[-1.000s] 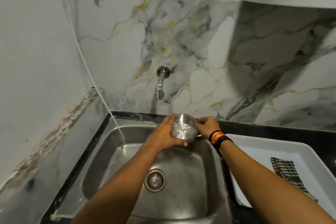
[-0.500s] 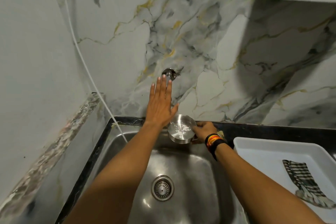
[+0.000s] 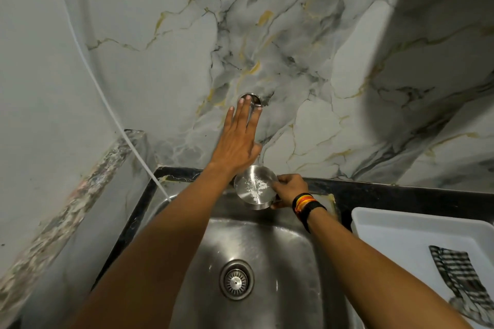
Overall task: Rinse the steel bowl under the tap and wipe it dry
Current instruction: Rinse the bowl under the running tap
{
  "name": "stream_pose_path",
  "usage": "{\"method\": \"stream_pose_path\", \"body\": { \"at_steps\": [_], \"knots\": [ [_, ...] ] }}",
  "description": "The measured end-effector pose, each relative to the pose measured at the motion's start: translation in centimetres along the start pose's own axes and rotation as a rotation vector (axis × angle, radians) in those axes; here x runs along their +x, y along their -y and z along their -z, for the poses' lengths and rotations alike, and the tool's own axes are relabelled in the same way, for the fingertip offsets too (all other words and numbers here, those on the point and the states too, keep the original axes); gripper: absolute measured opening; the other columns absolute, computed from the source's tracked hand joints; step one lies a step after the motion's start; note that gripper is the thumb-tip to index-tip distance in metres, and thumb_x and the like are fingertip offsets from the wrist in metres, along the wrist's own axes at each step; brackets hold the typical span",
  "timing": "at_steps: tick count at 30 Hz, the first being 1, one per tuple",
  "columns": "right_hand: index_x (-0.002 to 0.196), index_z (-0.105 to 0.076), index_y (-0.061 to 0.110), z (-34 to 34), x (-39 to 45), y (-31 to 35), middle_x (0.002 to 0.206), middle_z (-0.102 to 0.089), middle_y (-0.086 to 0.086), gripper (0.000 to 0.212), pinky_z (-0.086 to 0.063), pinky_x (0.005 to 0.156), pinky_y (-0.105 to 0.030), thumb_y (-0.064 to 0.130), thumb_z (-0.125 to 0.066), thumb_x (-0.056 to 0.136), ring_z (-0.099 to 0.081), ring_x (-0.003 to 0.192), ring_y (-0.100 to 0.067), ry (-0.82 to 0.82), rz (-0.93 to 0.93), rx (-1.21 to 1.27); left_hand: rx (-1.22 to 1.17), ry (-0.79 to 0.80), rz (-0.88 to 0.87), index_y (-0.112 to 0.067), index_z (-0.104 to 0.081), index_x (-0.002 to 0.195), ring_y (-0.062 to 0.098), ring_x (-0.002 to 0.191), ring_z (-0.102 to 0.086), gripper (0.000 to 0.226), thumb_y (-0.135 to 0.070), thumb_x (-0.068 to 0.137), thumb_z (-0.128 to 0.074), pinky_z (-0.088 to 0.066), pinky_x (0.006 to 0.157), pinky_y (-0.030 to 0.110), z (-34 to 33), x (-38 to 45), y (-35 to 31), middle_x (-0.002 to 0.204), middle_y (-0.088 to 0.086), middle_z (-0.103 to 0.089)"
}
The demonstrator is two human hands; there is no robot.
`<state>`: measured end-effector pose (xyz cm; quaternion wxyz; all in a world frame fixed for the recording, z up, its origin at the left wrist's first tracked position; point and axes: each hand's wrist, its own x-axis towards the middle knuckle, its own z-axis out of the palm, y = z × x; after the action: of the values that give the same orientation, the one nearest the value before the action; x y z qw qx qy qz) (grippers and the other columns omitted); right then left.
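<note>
A small steel bowl (image 3: 255,186) with white specks inside is held over the back of the steel sink (image 3: 270,248). My right hand (image 3: 290,189) grips its right rim. My left hand (image 3: 239,139) reaches up flat with fingers spread, and its fingertips rest on the wall tap (image 3: 254,99), hiding most of it. A striped cloth (image 3: 459,278) lies in the white tray (image 3: 401,224) on the right.
The sink drain (image 3: 236,279) sits in the middle of the basin. A white hose (image 3: 112,115) runs down the left wall into the sink corner. Black counter (image 3: 374,192) borders the sink at the marble back wall.
My left hand let go of the bowl and rose to the tap. My right hand keeps the bowl below the tap.
</note>
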<state>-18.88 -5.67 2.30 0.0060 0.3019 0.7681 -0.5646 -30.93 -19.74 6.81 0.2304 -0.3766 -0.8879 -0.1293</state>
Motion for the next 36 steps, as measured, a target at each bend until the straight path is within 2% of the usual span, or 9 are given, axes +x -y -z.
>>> {"method": "stream_pose_path", "body": {
  "at_steps": [3, 6, 10, 16, 23, 28, 32, 34, 36],
  "knots": [
    [0.081, -0.073, 0.010, -0.4, 0.2, 0.1, 0.080, -0.074, -0.018, 0.013, -0.065, 0.061, -0.045, 0.020, -0.072, 0.090, -0.076, 0.073, -0.042, 0.013, -0.014, 0.013, -0.012, 0.009, -0.038, -0.005, -0.009, 0.166, 0.036, 0.162, 0.004, 0.091, -0.025, 0.088, -0.051, -0.006, 0.130, 0.055, -0.1, 0.3, 0.3, 0.172, 0.026, 0.002],
    [0.084, -0.074, 0.009, -0.8, 0.3, 0.1, 0.083, -0.075, -0.020, 0.016, -0.065, 0.060, -0.044, 0.024, -0.075, 0.088, -0.076, 0.073, -0.041, 0.018, -0.018, 0.016, -0.025, 0.032, -0.084, -0.004, -0.011, 0.166, 0.037, 0.162, 0.002, 0.089, -0.026, 0.088, -0.050, -0.005, 0.130, 0.055, 0.2, 0.4, 0.7, 0.172, 0.028, -0.001],
    [0.084, -0.072, 0.012, -1.2, 0.2, 0.2, 0.085, -0.075, -0.020, 0.011, -0.065, 0.063, -0.046, 0.021, -0.074, 0.089, -0.076, 0.074, -0.041, 0.017, -0.029, 0.000, -0.029, 0.061, -0.155, -0.002, -0.016, 0.164, 0.041, 0.161, 0.002, 0.085, -0.029, 0.088, -0.041, -0.003, 0.130, 0.056, 1.0, 0.4, 1.2, 0.170, 0.031, -0.002],
    [0.091, -0.075, 0.007, -1.5, -0.1, 0.1, 0.088, -0.075, -0.023, 0.011, -0.065, 0.063, -0.048, 0.018, -0.072, 0.090, -0.076, 0.078, -0.042, 0.021, -0.039, 0.003, -0.020, 0.064, -0.176, 0.000, -0.015, 0.164, 0.043, 0.161, 0.004, 0.084, -0.026, 0.089, -0.042, 0.000, 0.131, 0.055, 1.2, 0.3, 1.4, 0.170, 0.031, 0.000],
    [0.100, -0.071, -0.012, -1.5, -0.4, 0.5, 0.094, -0.073, -0.031, 0.042, -0.064, 0.053, -0.039, 0.028, -0.077, 0.087, -0.075, 0.073, -0.043, 0.013, -0.044, 0.000, -0.035, 0.105, -0.201, -0.001, -0.013, 0.165, 0.042, 0.160, 0.007, 0.084, -0.029, 0.088, -0.036, 0.000, 0.130, 0.055, 1.4, 0.5, 1.8, 0.171, 0.030, 0.003],
    [0.100, -0.074, -0.006, -1.4, -0.7, 0.9, 0.092, -0.075, -0.027, 0.035, -0.064, 0.054, -0.039, 0.027, -0.077, 0.088, -0.076, 0.076, -0.042, 0.021, -0.054, 0.015, -0.045, 0.117, -0.220, 0.000, -0.012, 0.165, 0.042, 0.160, 0.009, 0.084, -0.030, 0.089, -0.033, 0.002, 0.131, 0.054, 1.6, 0.5, 1.9, 0.171, 0.030, 0.005],
    [0.088, -0.073, 0.006, -1.3, -0.8, 0.8, 0.090, -0.075, -0.024, 0.008, -0.064, 0.056, -0.043, 0.011, -0.068, 0.092, -0.075, 0.070, -0.037, 0.010, -0.048, 0.005, -0.040, 0.123, -0.250, -0.001, -0.013, 0.165, 0.041, 0.161, 0.009, 0.084, -0.029, 0.090, -0.037, 0.001, 0.131, 0.054, 1.7, 0.6, 2.2, 0.171, 0.030, 0.005],
    [0.087, -0.072, 0.008, -1.3, -0.8, 0.7, 0.091, -0.075, -0.025, 0.012, -0.064, 0.053, -0.040, 0.004, -0.063, 0.092, -0.073, 0.067, -0.035, 0.005, -0.044, 0.001, -0.035, 0.124, -0.259, -0.001, -0.013, 0.165, 0.041, 0.161, 0.009, 0.084, -0.028, 0.090, -0.038, 0.000, 0.130, 0.054, 1.7, 0.6, 2.3, 0.171, 0.029, 0.006],
    [0.090, -0.072, 0.009, -1.3, -0.9, 0.8, 0.090, -0.074, -0.023, 0.013, -0.064, 0.057, -0.043, 0.002, -0.060, 0.092, -0.075, 0.073, -0.037, -0.002, -0.044, -0.008, -0.035, 0.122, -0.266, -0.001, -0.014, 0.165, 0.040, 0.161, 0.009, 0.084, -0.028, 0.089, -0.039, -0.001, 0.130, 0.055, 1.7, 0.6, 2.4, 0.171, 0.029, 0.005]
  ]
}}
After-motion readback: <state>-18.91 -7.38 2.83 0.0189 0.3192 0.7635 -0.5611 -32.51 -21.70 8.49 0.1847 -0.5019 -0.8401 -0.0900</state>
